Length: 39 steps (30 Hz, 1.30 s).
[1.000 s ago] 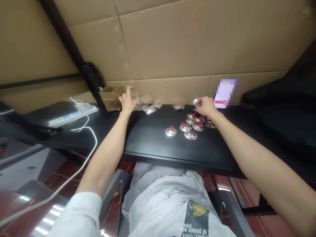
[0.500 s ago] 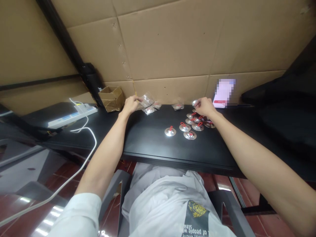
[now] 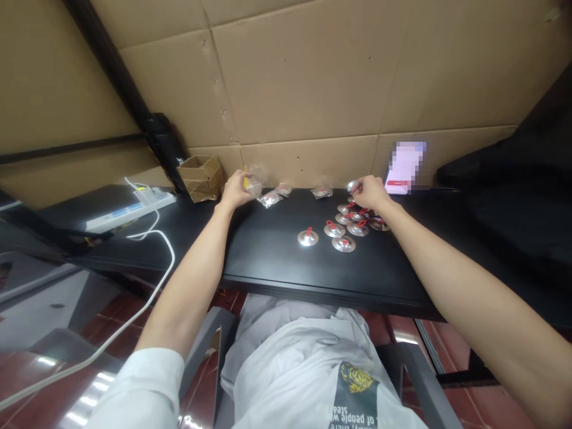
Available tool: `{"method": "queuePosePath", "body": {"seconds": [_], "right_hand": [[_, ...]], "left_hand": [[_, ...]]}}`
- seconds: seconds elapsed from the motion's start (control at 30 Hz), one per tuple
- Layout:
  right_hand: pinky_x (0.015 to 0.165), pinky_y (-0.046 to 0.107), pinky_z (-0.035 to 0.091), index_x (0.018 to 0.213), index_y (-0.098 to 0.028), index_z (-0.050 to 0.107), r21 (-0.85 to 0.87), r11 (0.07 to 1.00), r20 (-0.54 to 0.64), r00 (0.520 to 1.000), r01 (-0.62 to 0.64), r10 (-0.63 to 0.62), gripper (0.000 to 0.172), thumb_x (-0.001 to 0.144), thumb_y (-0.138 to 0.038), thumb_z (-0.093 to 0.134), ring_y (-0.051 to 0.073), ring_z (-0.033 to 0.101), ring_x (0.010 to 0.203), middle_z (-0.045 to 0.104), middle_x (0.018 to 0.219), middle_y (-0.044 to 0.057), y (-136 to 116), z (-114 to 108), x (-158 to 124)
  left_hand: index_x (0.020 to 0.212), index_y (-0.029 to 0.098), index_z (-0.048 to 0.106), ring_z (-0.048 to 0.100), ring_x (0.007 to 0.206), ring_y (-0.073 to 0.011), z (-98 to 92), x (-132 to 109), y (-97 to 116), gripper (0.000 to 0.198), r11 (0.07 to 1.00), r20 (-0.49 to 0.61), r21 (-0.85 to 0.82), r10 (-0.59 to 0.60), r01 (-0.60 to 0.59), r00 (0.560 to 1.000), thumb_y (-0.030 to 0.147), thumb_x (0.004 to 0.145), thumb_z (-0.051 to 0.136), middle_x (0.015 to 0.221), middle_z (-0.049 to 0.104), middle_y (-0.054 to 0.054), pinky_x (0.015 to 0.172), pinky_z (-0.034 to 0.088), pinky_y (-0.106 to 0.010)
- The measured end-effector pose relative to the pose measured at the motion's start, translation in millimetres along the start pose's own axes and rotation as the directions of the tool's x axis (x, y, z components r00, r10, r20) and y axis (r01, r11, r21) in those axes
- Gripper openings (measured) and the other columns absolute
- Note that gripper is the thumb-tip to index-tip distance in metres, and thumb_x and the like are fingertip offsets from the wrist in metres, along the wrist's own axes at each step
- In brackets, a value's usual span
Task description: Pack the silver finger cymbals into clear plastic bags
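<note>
1. Bag point(image 3: 254, 186), clear plastic, sits at the fingertips of the left grip point(image 3: 235, 190), pinched narrow and raised just above the worktop point(image 3: 268, 262). Its mouth is hard to make out. Thin film could slip from so small a pinch.
2. Right grip point(image 3: 370, 193) is also narrow, pinching a silvery cymbal point(image 3: 353, 187) at its fingertips. A smooth metal rim could slide free and drop onto its neighbours.
3. Cymbals point(image 3: 344, 235) with red loops lie close together just in front of the right grip. A careless wrist could knock them, and their rounded backs may let them skid or tangle.
4. Bags point(image 3: 270, 200) lie just right of the left grip, near enough for a hurried move to sweep them aside.
5. Box point(image 3: 199, 177), cardboard, stands just left of the left grip and could be nudged by a wide swing.
</note>
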State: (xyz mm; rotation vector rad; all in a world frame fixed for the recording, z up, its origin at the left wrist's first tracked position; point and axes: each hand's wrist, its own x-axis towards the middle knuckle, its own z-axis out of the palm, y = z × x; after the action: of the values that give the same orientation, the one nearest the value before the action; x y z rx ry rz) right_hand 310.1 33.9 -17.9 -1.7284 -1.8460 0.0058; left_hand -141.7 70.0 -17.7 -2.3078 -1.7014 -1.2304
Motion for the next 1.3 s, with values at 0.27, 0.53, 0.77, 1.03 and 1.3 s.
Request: {"method": "queuePosePath", "body": {"seconds": [0.27, 0.53, 0.77, 1.03, 1.3], "right_hand": [[0.103, 0.041, 0.056, 0.085, -0.018, 0.076, -0.005, 1.000, -0.047, 0.999, -0.006, 0.006, 0.022, 0.069, -0.006, 0.067, 0.032, 0.072, 0.100, 0.076, 0.087, 0.010, -3, -1, -2], [0.094, 0.038, 0.057, 0.093, -0.014, 0.078, 0.158, 0.983, -0.248, 0.968, 0.090, -0.049, 0.016, 0.084, -0.010, 0.066, 0.027, 0.075, 0.087, 0.080, 0.092, 0.015, -24, -14, -7], [0.095, 0.047, 0.064, 0.091, -0.020, 0.077, 0.478, 0.868, -0.304, 0.952, 0.137, 0.017, 0.010, 0.081, -0.020, 0.076, 0.030, 0.078, 0.091, 0.081, 0.092, 0.010, -58, -12, -13], [0.087, 0.045, 0.067, 0.082, -0.021, 0.077, 0.933, 0.358, 0.056, 0.996, -0.026, -0.074, 0.033, 0.061, -0.028, 0.101, 0.024, 0.076, 0.077, 0.078, 0.079, 0.006, -88, -3, -28], [0.086, 0.043, 0.062, 0.084, -0.024, 0.077, 0.888, 0.460, 0.045, 0.992, 0.013, -0.115, 0.024, 0.073, -0.039, 0.093, 0.025, 0.073, 0.083, 0.079, 0.089, 0.008, -111, 10, -40]], "left_hand": [[0.138, 0.024, 0.067, 0.057, 0.142, -0.0386, 0.5, 1, 12, 0.061, 0.989, -0.053, 0.147, 0.004, 0.004, 0.999, 0.019, 0.078, 0.077, 0.146, 0.066, -0.013, 0.124, 0.037, -0.056], [0.109, 0.020, 0.076, 0.072, 0.103, -0.0238, -5.2, 5, 65, 0.027, 0.958, -0.312, -0.263, 0.025, -0.112, 0.950, 0.041, 0.100, 0.063, 0.113, 0.079, -0.010, 0.097, 0.058, -0.038], [0.118, 0.024, 0.080, 0.073, 0.093, -0.0273, 9.9, -9, 77, 0.041, 0.931, 0.370, -0.339, 0.265, -0.136, 0.890, 0.039, 0.080, 0.086, 0.098, 0.078, -0.007, 0.091, 0.057, -0.044], [0.131, 0.025, 0.075, 0.071, 0.114, -0.0271, 24.6, -20, 105, 0.051, 0.865, 0.206, -0.410, 0.399, -0.291, 0.894, 0.048, 0.086, 0.085, 0.130, 0.074, -0.011, 0.103, 0.052, -0.042], [0.087, 0.018, 0.070, 0.073, 0.083, -0.0185, 44.3, -25, 132, 0.046, 0.708, 0.161, -0.686, 0.373, -0.168, 0.914, 0.061, 0.085, 0.085, 0.089, 0.077, -0.006, 0.077, 0.054, -0.032]]}}
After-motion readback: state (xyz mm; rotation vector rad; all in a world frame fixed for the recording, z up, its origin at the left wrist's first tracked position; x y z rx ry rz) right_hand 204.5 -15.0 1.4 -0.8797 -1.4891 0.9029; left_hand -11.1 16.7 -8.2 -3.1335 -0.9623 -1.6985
